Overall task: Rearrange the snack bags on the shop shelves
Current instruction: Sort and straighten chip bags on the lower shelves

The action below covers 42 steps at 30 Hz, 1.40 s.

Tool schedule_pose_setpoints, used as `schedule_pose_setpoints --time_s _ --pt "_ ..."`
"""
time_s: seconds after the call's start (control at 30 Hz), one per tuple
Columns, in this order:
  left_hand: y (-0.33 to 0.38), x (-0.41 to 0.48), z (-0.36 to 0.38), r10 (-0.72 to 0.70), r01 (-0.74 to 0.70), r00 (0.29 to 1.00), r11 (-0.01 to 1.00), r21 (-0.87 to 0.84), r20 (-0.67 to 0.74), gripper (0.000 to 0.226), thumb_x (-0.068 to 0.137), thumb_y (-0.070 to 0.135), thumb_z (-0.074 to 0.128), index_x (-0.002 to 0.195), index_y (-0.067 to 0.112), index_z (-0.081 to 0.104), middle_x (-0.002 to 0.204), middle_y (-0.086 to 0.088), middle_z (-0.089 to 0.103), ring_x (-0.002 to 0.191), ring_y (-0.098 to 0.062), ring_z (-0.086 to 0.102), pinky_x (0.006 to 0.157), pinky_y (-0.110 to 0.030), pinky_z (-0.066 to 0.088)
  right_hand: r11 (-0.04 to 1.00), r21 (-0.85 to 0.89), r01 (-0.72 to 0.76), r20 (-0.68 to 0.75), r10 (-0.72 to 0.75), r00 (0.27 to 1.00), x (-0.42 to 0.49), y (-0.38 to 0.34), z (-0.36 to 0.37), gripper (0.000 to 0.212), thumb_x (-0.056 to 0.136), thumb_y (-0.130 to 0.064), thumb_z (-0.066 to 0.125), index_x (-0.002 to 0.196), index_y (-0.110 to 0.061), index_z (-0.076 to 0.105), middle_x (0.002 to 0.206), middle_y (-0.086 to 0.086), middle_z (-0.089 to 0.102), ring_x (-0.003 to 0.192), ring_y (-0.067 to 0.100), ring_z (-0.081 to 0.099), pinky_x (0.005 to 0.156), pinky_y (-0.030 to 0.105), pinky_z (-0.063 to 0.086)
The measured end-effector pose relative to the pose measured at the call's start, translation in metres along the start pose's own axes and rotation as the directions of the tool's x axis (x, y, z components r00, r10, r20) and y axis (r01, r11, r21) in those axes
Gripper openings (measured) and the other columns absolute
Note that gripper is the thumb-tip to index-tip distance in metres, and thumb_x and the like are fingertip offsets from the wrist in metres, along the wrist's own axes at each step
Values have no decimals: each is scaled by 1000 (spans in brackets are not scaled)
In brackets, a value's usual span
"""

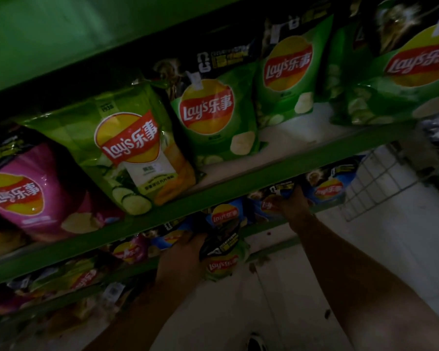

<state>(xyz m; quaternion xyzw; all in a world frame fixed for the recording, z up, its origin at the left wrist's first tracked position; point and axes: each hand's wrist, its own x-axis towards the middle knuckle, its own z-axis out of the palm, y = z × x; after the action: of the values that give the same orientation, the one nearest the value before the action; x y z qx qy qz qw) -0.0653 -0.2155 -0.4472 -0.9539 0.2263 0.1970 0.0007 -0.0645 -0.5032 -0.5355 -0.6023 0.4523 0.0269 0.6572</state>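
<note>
- The left hand (181,252) is reaching under the edge of the green shelf (213,196) and its fingers are closing on the dark top of a small green chip bag (221,259); this bag is hanging out in front of the lower shelf row, above the pale floor (302,287).
- The right hand (293,203) is reaching further right on the same lower row, and its fingers are gripping the top of a blue chip bag (271,205); the fingertips are partly hiding behind the shelf edge.
- More blue bags (327,190) are standing beside the right hand, and one blue bag (224,214) is sitting between the two hands.
- On the shelf above, a large green cucumber bag (127,148) is leaning to the left, with a purple bag (33,193) at its left and other green bags (213,117) standing in a row to its right.
- A white wire rack (380,178) is showing at the right, just behind the lower shelf.
- The whole view is dark, so small print on the bags is not readable.
</note>
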Motion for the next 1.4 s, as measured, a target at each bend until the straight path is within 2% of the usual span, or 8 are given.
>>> schedule_pose_setpoints --time_s 0.2,0.37,0.47,0.63,0.8,1.0,1.17,1.4 --pt "19 -1 -20 74 -75 997 992 -106 -13 53 89 41 64 139 31 49 135 -3 57 117 -25 59 85 -35 52 862 -356 360 -149 -433 889 -69 -15 -9 35 91 -9 57 125 -3 51 99 16 61 81 31 58 68 45 45" --pt "41 -6 -49 203 -211 977 956 -202 -62 57 88 43 62 143 36 46 138 -2 55 120 -24 58 90 -34 52 931 -11 364 455 -320 831 -149 -30 -29 39 89 -23 65 123 -37 52 132 -10 52 108 -9 52 78 10 49" --pt "55 -17 -65 277 -320 946 884 -342 -170 56 82 42 62 136 29 56 135 -2 60 119 -23 60 92 -34 53 893 -85 442 546 -330 770 -179 -45 -39 64 79 -19 76 132 -33 44 127 -18 55 110 -9 56 81 12 49" --pt "62 -45 -85 146 -344 905 804 -485 -400 76 79 45 75 146 32 41 143 1 51 123 -16 54 95 -26 47 834 -174 523 344 -446 826 -197 -79 -65 43 75 -31 80 113 -32 60 112 -11 68 102 0 63 82 22 55" --pt "29 -82 -104 -32 -381 806 736 -559 -592 78 77 38 78 144 30 39 141 7 40 126 -1 38 100 -20 38 822 79 565 115 -570 814 -215 -142 -91 53 59 -45 86 108 -39 67 109 -6 73 101 21 69 79 40 56" --pt "-48 -109 -116 -334 -174 745 738 -652 -578 54 79 2 72 129 0 53 128 -20 54 119 -37 53 95 -40 48 759 94 644 -163 -627 762 -206 -216 -83 40 79 -28 75 116 -32 62 104 -8 72 85 9 71 74 34 59" --pt "-104 -119 -128 -442 -109 710 699 -706 -548 45 80 9 71 123 5 58 120 -18 61 114 -35 58 95 -53 51 813 -95 574 -243 -578 779 -189 -238 -63 69 88 -34 65 146 -19 30 146 6 45 123 25 52 96 38 44" --pt "-148 -114 -156 -514 -63 709 635 -770 -482 64 74 30 83 129 10 57 127 -15 62 116 -33 61 93 -52 54 788 -335 516 -348 -612 710 -193 -221 -50 68 91 -42 59 144 -8 34 145 16 46 131 34 45 106 36 36"
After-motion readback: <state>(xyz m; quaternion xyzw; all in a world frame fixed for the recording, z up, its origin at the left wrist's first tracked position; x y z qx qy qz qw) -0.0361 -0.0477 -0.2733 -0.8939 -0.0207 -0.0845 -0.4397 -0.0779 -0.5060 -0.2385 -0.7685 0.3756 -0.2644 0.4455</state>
